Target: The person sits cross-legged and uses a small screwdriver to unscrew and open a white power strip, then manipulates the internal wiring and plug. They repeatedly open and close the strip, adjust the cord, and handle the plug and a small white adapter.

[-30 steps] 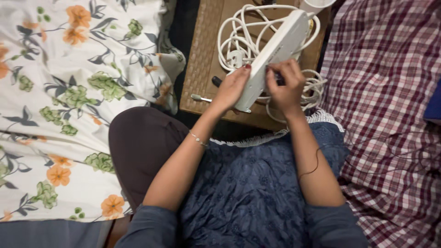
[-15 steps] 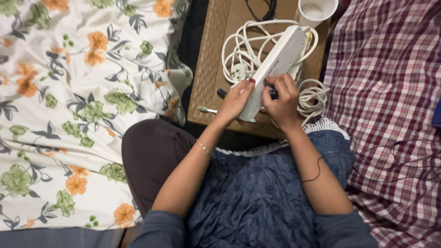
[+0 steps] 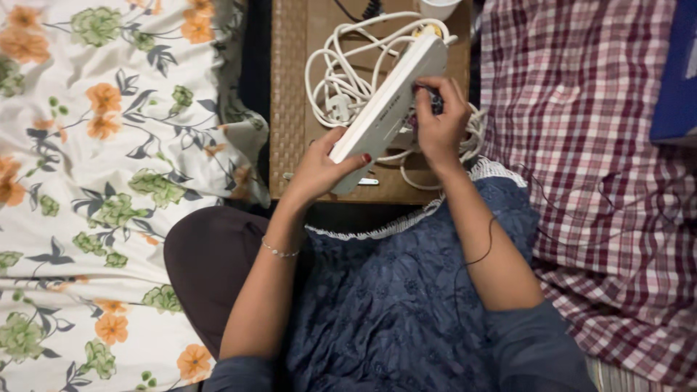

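Observation:
A long white power strip (image 3: 388, 109) is held tilted above a small brown woven table (image 3: 290, 109). My left hand (image 3: 319, 167) grips its near end, thumb on top. My right hand (image 3: 439, 123) is closed around the strip's middle from the right side, with a small dark object, partly hidden, under the fingers. The strip's white cord (image 3: 341, 80) lies coiled in loops on the table beneath and behind it.
A white cup (image 3: 439, 7) stands at the table's far edge. A small metal piece (image 3: 367, 181) lies near the table's front edge. Floral bedsheet (image 3: 109, 181) spreads on the left, red checked cloth (image 3: 581, 145) on the right, with a blue object (image 3: 679, 72) at the right edge.
The view has shifted so the table sits lower in frame. My right hand moved further up the power strip, and my left hand kept its hold on the near end.

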